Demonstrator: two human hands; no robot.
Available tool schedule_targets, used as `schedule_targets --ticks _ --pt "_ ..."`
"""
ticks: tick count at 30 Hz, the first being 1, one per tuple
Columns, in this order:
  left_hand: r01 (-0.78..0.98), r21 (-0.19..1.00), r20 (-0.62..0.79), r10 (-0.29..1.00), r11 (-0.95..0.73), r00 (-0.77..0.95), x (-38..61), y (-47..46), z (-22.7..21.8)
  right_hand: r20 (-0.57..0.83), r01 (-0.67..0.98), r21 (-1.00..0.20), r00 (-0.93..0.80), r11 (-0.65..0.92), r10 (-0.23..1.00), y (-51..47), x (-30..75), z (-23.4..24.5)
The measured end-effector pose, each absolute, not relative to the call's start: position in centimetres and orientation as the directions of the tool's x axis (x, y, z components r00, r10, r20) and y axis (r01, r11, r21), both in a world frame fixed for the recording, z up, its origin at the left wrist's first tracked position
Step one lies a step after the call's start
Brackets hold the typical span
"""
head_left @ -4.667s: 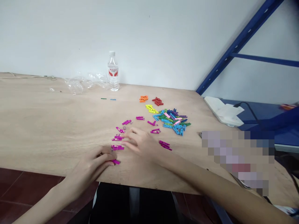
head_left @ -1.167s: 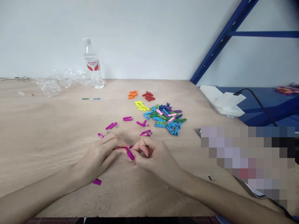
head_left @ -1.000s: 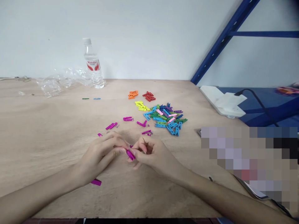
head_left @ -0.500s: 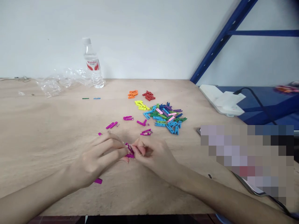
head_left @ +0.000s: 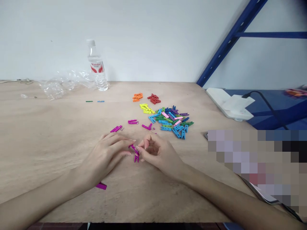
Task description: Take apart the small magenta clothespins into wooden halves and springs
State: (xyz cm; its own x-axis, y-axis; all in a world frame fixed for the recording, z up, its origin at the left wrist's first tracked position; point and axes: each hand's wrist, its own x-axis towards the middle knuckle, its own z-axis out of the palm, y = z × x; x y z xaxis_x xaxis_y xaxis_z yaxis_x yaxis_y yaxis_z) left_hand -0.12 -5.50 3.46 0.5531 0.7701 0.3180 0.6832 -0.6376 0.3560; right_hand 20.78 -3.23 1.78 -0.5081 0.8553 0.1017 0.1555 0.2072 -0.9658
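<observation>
The magenta clothespins are painted wood with a smooth, faintly glossy coat, each gripped by a small metal spring. The tabletop is pale, matt plywood with a soft grain. The water bottle is clear, shiny plastic (the crumpled film beside it looks thinner), and the shelf frame is blue-painted metal.
</observation>
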Motion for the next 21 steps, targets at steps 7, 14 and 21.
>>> schedule_targets --ticks 7,14,21 --pt "0.694 0.289 0.318 0.75 -0.659 0.58 -0.4 -5.8 3.9 0.052 0.094 -0.987 -0.57 0.128 0.82 -3.6 20.5 2.1" --pt "0.701 0.235 0.324 0.734 -0.673 0.596 -0.4 -5.5 3.6 0.28 0.293 -0.819 -0.546 0.493 0.79 -3.7 21.0 2.2" --pt "0.702 0.24 0.322 0.737 -0.67 0.594 0.0 -5.8 3.8 0.468 0.391 -0.582 -0.556 0.713 0.687 -4.2 21.2 2.8"
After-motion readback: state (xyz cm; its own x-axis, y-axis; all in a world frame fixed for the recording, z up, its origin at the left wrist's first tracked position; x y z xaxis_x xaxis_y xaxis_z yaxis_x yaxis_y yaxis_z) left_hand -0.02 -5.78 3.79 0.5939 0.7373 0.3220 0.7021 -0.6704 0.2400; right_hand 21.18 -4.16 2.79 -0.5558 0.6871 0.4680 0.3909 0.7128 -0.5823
